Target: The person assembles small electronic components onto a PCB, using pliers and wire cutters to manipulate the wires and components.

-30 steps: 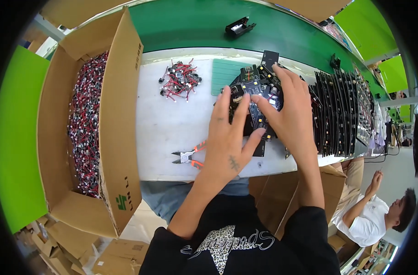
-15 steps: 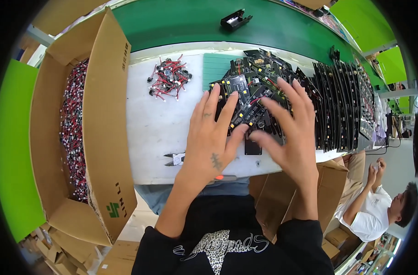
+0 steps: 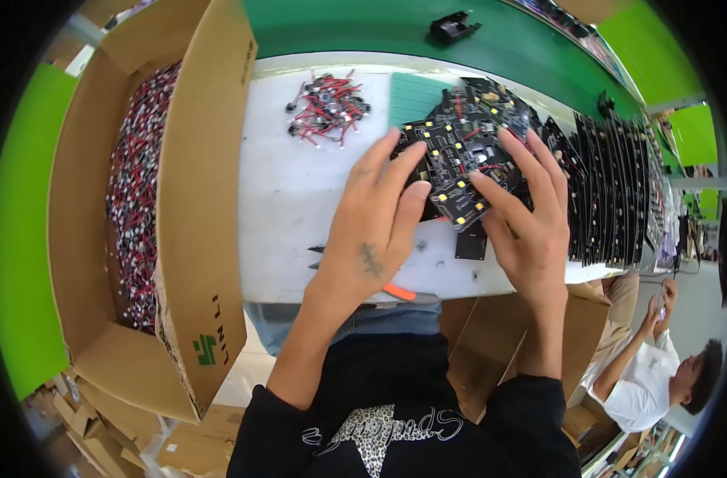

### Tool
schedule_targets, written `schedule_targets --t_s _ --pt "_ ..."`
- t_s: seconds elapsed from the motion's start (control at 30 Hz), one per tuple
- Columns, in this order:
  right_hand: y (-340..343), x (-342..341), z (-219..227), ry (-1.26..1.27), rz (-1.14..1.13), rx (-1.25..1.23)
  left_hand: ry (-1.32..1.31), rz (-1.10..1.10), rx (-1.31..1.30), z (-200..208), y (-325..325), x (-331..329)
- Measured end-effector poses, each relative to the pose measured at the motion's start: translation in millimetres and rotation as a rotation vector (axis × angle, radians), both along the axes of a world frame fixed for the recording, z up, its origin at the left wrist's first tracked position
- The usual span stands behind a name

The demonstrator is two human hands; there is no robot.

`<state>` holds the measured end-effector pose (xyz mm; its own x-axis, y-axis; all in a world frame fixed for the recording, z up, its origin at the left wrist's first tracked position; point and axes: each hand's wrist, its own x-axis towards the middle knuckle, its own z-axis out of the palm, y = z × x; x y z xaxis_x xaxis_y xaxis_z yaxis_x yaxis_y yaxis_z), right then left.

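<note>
A heap of black circuit boards (image 3: 491,103) with yellow square parts and red wires lies in front of me. At its near left side, my left hand (image 3: 375,211) grips a circuit board (image 3: 443,147) by the edge, thumb bent over the near side. My right hand (image 3: 535,215) curls its fingers over the near right part of the same group of boards; its thumb tip is partly hidden. Below my left hand lies a pair of cutting pliers with an orange handle (image 3: 399,292), mostly covered by my wrist. A small black plate (image 3: 470,243) sits between the hands.
Left stands a large cardboard box (image 3: 200,215) filled with small red-wired parts (image 3: 136,191). A small pile of wired connectors (image 3: 328,109) lies on the white table. Boards stand in a row (image 3: 615,187) at right. A black housing (image 3: 454,28) rests on the green belt. A person sits at right.
My hands have gone from spread over the heap to closing on boards at its near side. The view has shifted, and the pliers' orange handle shows more.
</note>
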<state>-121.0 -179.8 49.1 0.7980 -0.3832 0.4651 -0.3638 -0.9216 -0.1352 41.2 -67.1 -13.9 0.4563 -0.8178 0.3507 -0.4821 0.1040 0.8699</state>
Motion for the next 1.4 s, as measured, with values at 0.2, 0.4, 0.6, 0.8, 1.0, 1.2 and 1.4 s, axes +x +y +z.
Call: schedule_targets --t_s 0.2,0.4,0.6,0.8,1.0,1.2,1.4 --pt "-7 -5 5 0.093 0.071 0.027 -0.250 0.075 0.036 -10 -5 -7" --pt "-5 -7 9 0.097 0.149 0.106 -0.279 0.102 0.028 -13 -3 -5" --pt "-7 -1 2 -0.204 0.149 0.095 -0.281 0.101 -0.011 -15 -3 -3" --pt "18 -24 -14 -0.757 -0.063 0.374 -0.148 -0.239 -0.223 28 65 -45" --pt "24 -53 -21 -0.856 -0.155 0.529 0.252 -0.489 0.609 -97 115 -52" --pt "47 -28 -33 -0.985 -0.153 0.729 0.013 0.341 0.530 -287 211 9" --pt "54 -27 -38 -0.644 0.325 1.163 0.092 0.299 0.558 -311 164 17"
